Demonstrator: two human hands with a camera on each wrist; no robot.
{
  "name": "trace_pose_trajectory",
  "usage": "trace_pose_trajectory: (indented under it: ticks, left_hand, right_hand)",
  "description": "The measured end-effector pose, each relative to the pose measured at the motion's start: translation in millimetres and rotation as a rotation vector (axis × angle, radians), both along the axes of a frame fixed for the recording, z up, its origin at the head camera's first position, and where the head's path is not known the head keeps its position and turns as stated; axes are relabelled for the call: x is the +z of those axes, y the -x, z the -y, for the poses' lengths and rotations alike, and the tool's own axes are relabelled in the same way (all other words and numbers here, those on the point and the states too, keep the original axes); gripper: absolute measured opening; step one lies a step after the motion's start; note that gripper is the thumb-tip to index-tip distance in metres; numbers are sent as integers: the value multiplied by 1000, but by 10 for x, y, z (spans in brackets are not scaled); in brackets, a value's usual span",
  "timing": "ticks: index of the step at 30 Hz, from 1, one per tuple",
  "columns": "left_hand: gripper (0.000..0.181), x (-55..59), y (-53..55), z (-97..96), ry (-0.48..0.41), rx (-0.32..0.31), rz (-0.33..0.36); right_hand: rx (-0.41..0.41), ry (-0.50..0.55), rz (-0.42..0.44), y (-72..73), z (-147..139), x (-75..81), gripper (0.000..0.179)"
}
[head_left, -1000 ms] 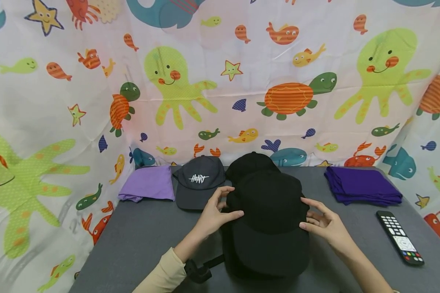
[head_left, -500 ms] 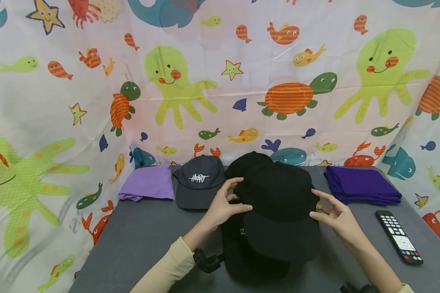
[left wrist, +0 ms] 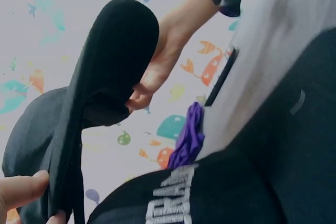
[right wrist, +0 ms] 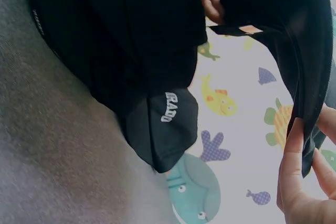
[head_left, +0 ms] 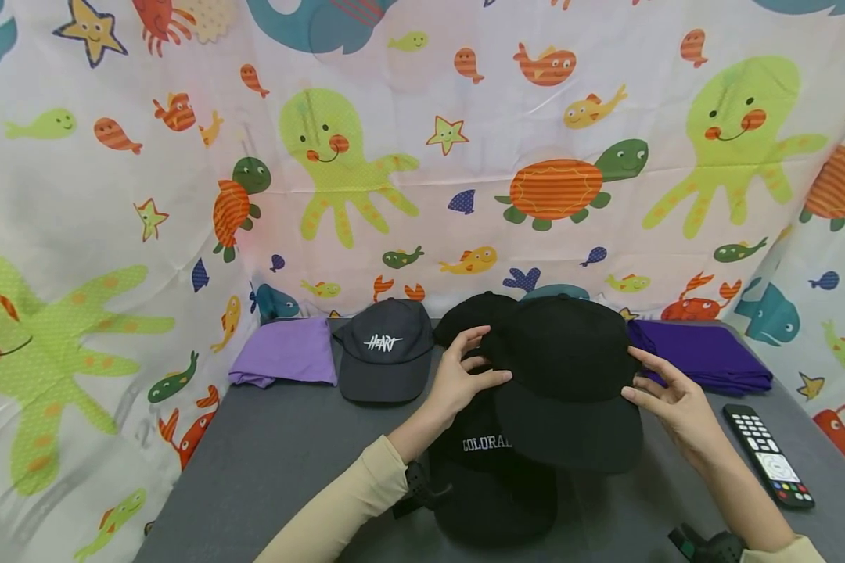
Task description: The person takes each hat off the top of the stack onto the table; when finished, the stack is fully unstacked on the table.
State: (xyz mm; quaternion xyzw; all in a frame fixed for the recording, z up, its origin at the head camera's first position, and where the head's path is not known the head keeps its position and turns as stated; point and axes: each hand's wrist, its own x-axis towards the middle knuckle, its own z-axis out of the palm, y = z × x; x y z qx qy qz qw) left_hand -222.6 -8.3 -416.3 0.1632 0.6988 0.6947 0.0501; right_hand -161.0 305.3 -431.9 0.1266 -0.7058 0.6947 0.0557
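Both hands hold a plain black baseball cap (head_left: 566,352) up by its two sides, its brim toward me. My left hand (head_left: 459,383) pinches the cap's left side between thumb and fingers. On the opposite side, the thumb and fingers of my right hand (head_left: 678,407) pinch it too; the right wrist view shows the fabric edge between the fingers of that hand (right wrist: 307,182). Below and left of the held cap, a second black cap (head_left: 493,500) with white "COLORAD" lettering lies on the table, partly covered from view. Another black cap (head_left: 468,314) sits behind them.
A dark grey cap (head_left: 386,375) lettered "HEART" stands at the back, beside a folded lilac cloth (head_left: 289,352). At the back right lies a folded purple cloth (head_left: 711,360), with a remote control (head_left: 767,453) nearer me. A sea-animal curtain (head_left: 465,117) hangs behind the grey table (head_left: 282,453).
Both hands have raised the plain black cap and carried it rightward and away from me. The lettered black cap beneath it has come into view.
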Motion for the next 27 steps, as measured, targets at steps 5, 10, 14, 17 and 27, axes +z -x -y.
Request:
trace_pose_trajectory:
  ticks: [5, 10, 14, 17, 27]
  left_hand:
    - [63, -11, 63, -142, -31, 16, 62]
    - [63, 18, 113, -308, -52, 17, 96]
    - [63, 51, 153, -445, -51, 32, 112]
    - [61, 60, 188, -548, -48, 49, 127]
    - [60, 107, 290, -914, -66, 127, 218]
  right_hand:
    - [-21, -1, 22, 37, -109, 4, 57]
    - [-50, 22, 42, 85, -235, 23, 58]
    - [-61, 38, 51, 115, -337, 26, 58]
    - [-64, 47, 62, 130, -409, 12, 58]
    - [-18, 169, 84, 250, -627, -84, 59]
